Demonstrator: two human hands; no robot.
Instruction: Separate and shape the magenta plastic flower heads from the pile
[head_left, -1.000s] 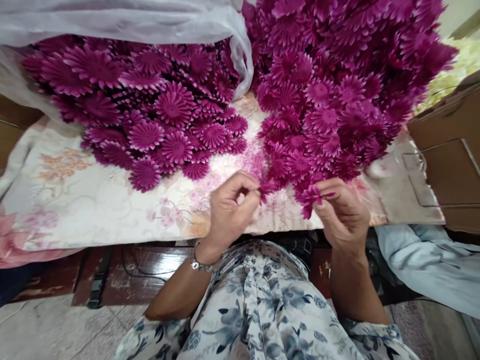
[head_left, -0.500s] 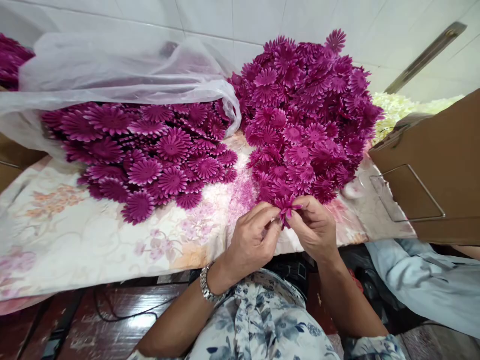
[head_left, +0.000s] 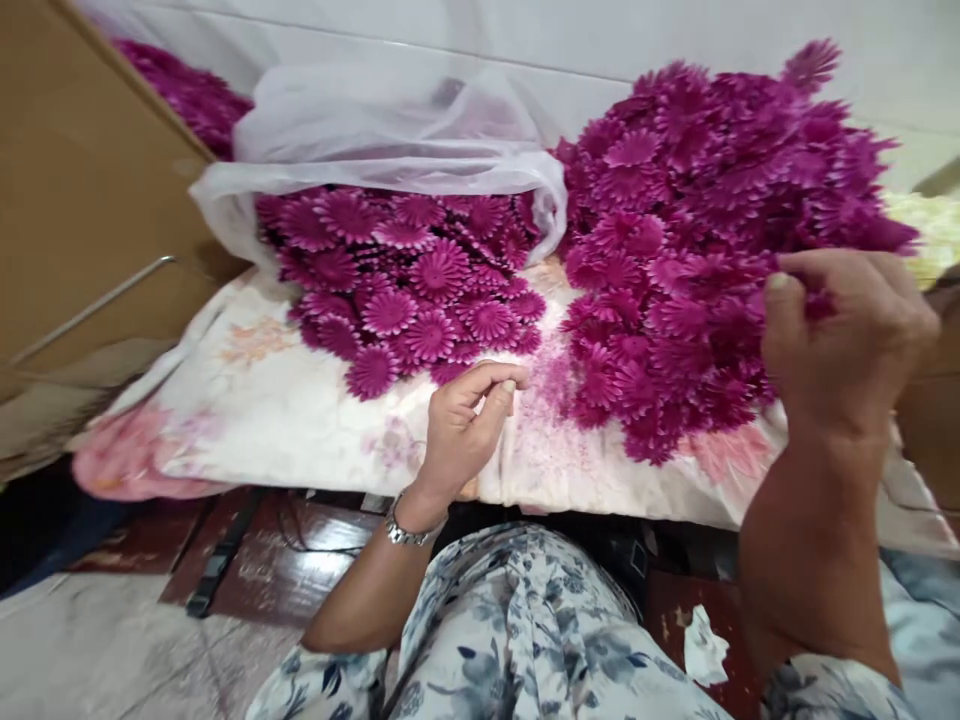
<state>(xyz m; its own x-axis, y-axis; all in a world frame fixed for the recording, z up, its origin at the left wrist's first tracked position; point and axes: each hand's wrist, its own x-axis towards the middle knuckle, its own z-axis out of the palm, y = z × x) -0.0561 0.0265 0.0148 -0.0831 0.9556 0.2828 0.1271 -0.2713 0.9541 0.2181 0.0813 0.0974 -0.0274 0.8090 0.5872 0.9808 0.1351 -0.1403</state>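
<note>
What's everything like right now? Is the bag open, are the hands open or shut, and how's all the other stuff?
Left hand: thumb and finger pinched together
Right hand: half curled; can't tell if it holds anything
Plastic bag: open
Bag's flowers: spilling out
Right flower heap: loose, piled up
Cloth: spread out, speckled purple
Metal wristband: worn
</note>
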